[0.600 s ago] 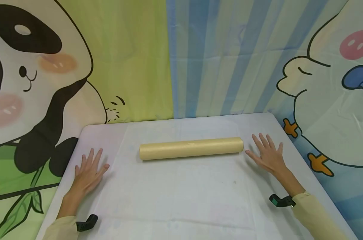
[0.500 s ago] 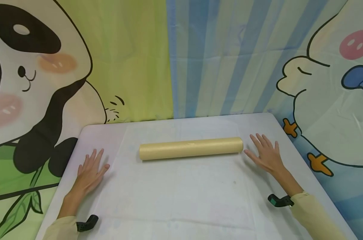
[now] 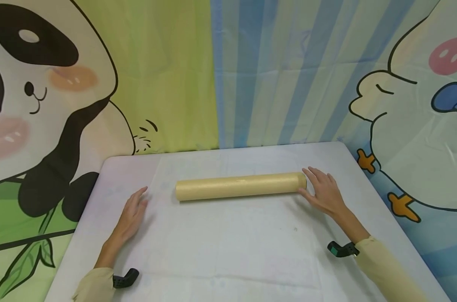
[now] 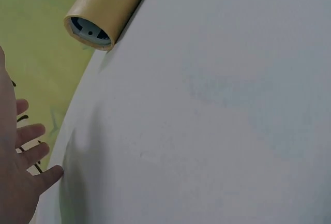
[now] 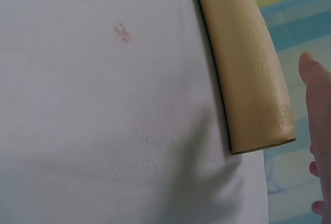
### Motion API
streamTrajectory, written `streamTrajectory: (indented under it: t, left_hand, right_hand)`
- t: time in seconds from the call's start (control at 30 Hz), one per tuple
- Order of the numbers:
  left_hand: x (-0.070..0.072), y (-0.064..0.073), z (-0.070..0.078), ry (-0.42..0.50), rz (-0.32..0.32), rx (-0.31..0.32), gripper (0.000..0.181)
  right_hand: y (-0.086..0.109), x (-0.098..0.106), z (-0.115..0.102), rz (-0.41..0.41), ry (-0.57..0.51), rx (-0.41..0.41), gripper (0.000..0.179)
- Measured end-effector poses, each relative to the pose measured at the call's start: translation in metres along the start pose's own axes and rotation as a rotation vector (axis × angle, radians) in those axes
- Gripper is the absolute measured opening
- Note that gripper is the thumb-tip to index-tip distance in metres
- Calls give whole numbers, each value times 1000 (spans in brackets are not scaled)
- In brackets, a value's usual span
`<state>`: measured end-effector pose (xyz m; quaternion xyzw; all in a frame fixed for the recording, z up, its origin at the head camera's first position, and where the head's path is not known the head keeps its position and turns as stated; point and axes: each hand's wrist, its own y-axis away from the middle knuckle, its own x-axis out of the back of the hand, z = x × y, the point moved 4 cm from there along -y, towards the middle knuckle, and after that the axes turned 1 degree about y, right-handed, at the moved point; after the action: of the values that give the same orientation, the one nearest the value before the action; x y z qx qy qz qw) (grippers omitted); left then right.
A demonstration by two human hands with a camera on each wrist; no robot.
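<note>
A long, glossy tan tube (image 3: 239,186) lies crosswise on the white table. Its left end, seen in the left wrist view, is a hollow tube opening (image 4: 89,31) with a grey piece with dark slots inside. My right hand (image 3: 324,192) is at the tube's right end, fingers extended, thumb and fingertips right at the rim in the head view. From the right wrist view, my right hand (image 5: 319,110) shows at the edge, beside the tube (image 5: 248,69). To the left and nearer, my left hand (image 3: 130,214) hovers with its fingers extended, apart from the tube.
The white table (image 3: 220,243) has rounded far corners and a few small marks. Printed cloth walls with a panda (image 3: 54,105) and a pale cartoon animal (image 3: 421,147) stand behind and beside it. Black wrist cameras (image 3: 125,278) sit at both cuffs.
Both hands have moved inward toward the tube. The right hand has reached the tube's right end; the left hand has turned more sideways. The tube has stayed in place.
</note>
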<state>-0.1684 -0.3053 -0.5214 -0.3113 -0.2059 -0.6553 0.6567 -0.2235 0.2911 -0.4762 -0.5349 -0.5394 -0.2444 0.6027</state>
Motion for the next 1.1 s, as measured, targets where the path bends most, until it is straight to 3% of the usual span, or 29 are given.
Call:
streamTrajectory:
  t: [0.3, 0.57, 0.63, 0.83, 1.0, 1.1]
  left_hand:
    - [-14, -18, 18, 248, -14, -1, 45]
    - [-35, -38, 24, 542, -35, 115, 50]
    - [-41, -42, 24, 557, -73, 182, 54]
    - [-56, -51, 28, 469, -204, 374, 63]
    - [-64, -56, 29, 443, -260, 424, 68]
    - [-68, -59, 29, 492, -282, 429, 70]
  right_hand:
    - [-16, -6, -17, 11, -47, 62, 72]
    - [-30, -18, -30, -5, -71, 150, 76]
    - [-33, -21, -32, -14, -70, 163, 78]
    - [-35, -31, -36, -54, -45, 181, 82]
    - [-34, -37, -38, -40, -29, 225, 83]
    - [-33, -40, -39, -21, -15, 243, 84]
